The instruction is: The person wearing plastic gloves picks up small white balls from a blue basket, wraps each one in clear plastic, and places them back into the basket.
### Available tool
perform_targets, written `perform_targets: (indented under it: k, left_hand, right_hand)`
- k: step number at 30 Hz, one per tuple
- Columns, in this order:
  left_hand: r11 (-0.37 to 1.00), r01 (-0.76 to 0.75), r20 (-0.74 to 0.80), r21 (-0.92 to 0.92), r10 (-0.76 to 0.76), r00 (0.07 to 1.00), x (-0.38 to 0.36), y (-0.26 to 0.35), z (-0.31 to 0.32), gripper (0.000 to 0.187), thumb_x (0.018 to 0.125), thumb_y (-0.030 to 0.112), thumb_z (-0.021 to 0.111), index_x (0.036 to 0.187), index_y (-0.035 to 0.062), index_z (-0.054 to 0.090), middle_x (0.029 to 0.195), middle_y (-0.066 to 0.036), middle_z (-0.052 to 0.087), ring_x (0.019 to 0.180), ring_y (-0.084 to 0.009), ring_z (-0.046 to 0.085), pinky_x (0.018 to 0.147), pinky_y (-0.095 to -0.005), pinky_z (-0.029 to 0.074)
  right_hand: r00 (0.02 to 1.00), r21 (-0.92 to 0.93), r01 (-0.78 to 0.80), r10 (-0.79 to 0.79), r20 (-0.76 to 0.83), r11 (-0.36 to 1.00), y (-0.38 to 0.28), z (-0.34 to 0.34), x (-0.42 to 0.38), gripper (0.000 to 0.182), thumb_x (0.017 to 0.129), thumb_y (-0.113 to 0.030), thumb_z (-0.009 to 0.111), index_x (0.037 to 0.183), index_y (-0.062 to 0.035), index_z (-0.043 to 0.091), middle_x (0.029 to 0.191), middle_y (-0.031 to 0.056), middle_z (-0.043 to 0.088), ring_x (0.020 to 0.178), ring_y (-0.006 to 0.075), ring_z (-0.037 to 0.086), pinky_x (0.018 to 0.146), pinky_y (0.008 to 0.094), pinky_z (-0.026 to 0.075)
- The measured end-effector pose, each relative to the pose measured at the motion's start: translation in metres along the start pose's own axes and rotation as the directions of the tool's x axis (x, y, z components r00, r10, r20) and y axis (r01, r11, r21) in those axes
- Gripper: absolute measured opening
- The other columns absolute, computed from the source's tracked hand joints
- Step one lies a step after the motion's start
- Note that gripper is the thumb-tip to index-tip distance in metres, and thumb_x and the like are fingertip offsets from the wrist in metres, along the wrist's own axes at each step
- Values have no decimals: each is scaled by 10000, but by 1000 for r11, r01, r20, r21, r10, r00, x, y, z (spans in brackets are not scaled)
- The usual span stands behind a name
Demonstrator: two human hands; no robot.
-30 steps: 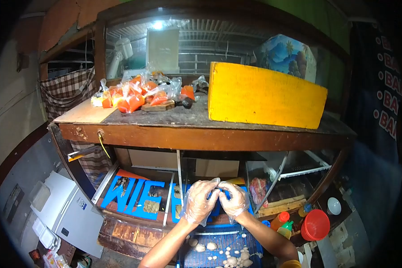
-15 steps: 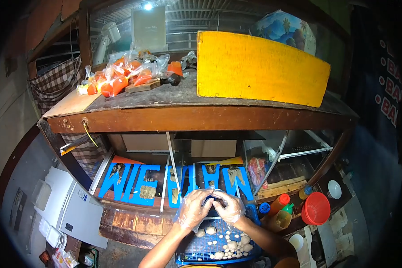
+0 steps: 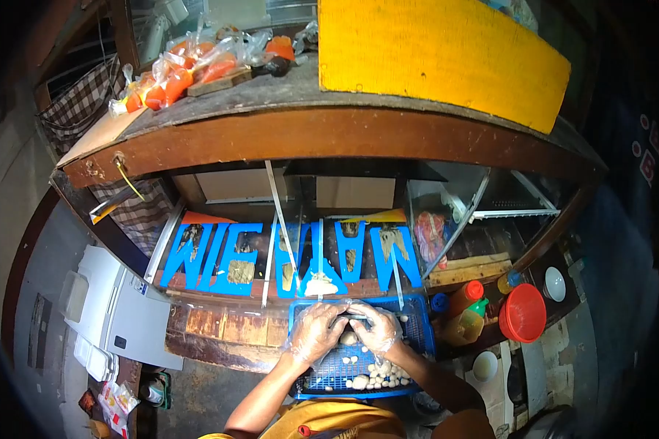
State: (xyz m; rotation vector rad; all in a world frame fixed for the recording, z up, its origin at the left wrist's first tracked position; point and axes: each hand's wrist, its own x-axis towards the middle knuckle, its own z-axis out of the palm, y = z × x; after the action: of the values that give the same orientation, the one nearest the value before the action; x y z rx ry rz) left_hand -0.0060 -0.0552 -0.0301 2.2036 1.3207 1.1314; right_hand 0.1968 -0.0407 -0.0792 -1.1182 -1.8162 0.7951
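A blue plastic basket [image 3: 426,331] sits low in front of me, with several pale meatballs [image 3: 377,377] of different sizes on its mesh bottom. Over its far half, my left hand [image 3: 316,331] and my right hand [image 3: 375,329] come together, both in clear plastic gloves. The fingers of each hand are curled, and the fingertips and thumbs nearly meet at the middle. What lies between the fingertips is too small and covered to make out. A larger pale ball [image 3: 349,338] shows just below, between the hands.
Behind the basket stands a glass panel with blue letters [image 3: 245,252] under a wooden counter [image 3: 329,139]. Orange-filled plastic bags [image 3: 176,82] and a yellow board [image 3: 439,58] are on top. To the right are bottles [image 3: 465,296], a red bucket [image 3: 522,313] and a white bowl [image 3: 554,284].
My view has tilted down, so the counter sits higher and more of my yellow shirt shows. Both hands stay together over the basket, fingertips still close.
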Motion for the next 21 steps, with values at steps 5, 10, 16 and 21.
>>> perform_targets:
  k: [5, 10, 16, 21]
  left_hand:
    - [999, 39, 94, -17, -37, 995, -17, -5, 8, 298, 935, 175, 766, 1199, 38, 745, 1031, -183, 736, 991, -387, 691, 894, -473, 550]
    - [999, 32, 113, -12, -31, 993, -36, -17, 25, 318, 927, 167, 773, 1215, 35, 736, 1032, -185, 732, 971, -388, 695, 873, -473, 556]
    - [999, 45, 204, 14, -47, 978, -57, -36, 46, 346, 920, 163, 772, 1240, 42, 721, 1041, -189, 730, 979, -390, 702, 864, -473, 565]
    - [997, 67, 245, 29, -72, 967, -70, -54, 70, 435, 931, 157, 745, 1340, 41, 656, 1161, -206, 715, 1058, -403, 693, 926, -479, 580]
  right_hand:
    - [999, -11, 9, -9, 35, 1000, 4, 4, -14, 349, 929, -130, 737, 1271, -67, 715, 1211, 159, 769, 1090, 336, 757, 939, 409, 608]
    - [997, -88, -65, 68, 36, 994, 13, 13, -33, 329, 925, -156, 731, 1244, -74, 718, 1157, 170, 772, 1052, 362, 753, 920, 432, 607]
    - [977, -208, -150, 177, 117, 967, 45, 25, -50, 374, 915, -154, 756, 1274, -60, 708, 1236, 210, 744, 1116, 384, 734, 957, 440, 597]
    - [981, -251, -114, 149, 125, 961, 70, 34, -65, 425, 909, -123, 743, 1320, -32, 679, 1305, 254, 704, 1193, 414, 694, 1020, 460, 570]
